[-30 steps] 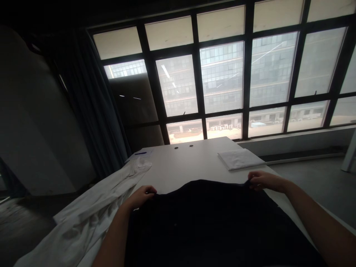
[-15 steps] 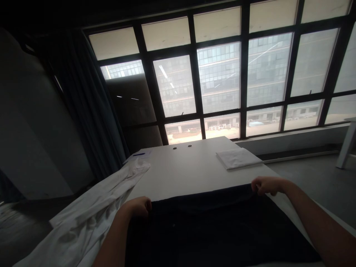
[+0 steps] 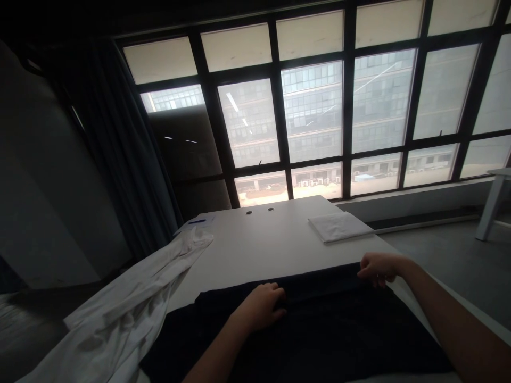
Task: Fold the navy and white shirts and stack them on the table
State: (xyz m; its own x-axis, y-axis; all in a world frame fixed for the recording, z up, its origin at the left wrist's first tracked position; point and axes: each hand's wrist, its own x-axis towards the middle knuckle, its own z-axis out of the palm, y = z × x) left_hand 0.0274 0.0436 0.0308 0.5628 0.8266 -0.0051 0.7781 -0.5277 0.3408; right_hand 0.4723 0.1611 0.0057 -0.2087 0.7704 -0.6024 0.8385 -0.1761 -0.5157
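Note:
A dark navy or black cloth (image 3: 319,330), perhaps a garment, lies spread over the near part of the white table. Its upper edge runs fairly straight, with a small step toward the left end. My right hand (image 3: 381,268) pinches the cloth at its upper right corner. Resting on the cloth left of its middle, just below the upper edge, is my left hand (image 3: 261,306); its fingers are bent, with a gap between them and the thumb. The near end of the cloth runs out of view at the bottom.
Along the table's left side, a crumpled white garment (image 3: 131,314) hangs over the edge. A folded white cloth (image 3: 339,227) lies at the right. A blue pen (image 3: 197,221) rests on paper at the far left. Beyond the white table (image 3: 255,244) are large windows (image 3: 311,111).
My left hand has let go of the cloth's upper left corner and moved right, toward the middle. The left part of the cloth now lies spread out. My right hand stays at its corner.

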